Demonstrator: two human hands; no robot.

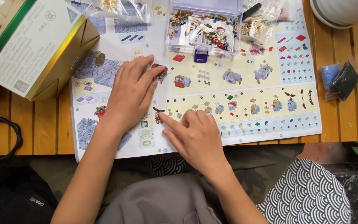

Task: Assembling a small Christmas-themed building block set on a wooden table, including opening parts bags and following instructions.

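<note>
A large building-brick instruction sheet (245, 83) lies spread on a wooden slat table (353, 112). My left hand (131, 93) rests flat on the sheet, its fingertips touching a small red and green brick piece (160, 69). My right hand (195, 135) lies lower on the sheet with the index finger stretched out, its tip touching a small brown brick assembly (158, 114). Neither hand is closed around anything.
A clear plastic box (204, 29) of several small bricks stands at the sheet's top, with clear bags beside it. A white and gold carton (34, 45) sits at the left. Small bags of blue and dark bricks (339, 79) lie at the right. A white pot (344, 10) is top right.
</note>
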